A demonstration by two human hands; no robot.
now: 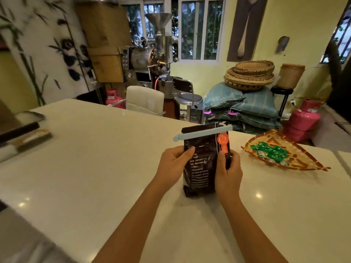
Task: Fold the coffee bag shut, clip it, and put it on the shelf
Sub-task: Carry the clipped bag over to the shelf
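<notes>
A dark brown coffee bag point(203, 164) with white print and an orange label stands upright on the white table point(95, 158). A long pale blue clip point(201, 133) is clamped across its folded top, sticking out on both sides. My left hand point(175, 164) grips the bag's left edge, thumb on the front. My right hand point(228, 173) holds the bag's right side, fingers around the edge. No shelf is clearly in view.
A woven fan-shaped tray point(281, 154) with green packets lies to the right of the bag. Dark flat objects point(24, 135) sit at the table's left edge. Behind the table stand a white chair point(144, 100), a coffee roaster point(157, 54), sacks and pink gas cylinders point(302, 122).
</notes>
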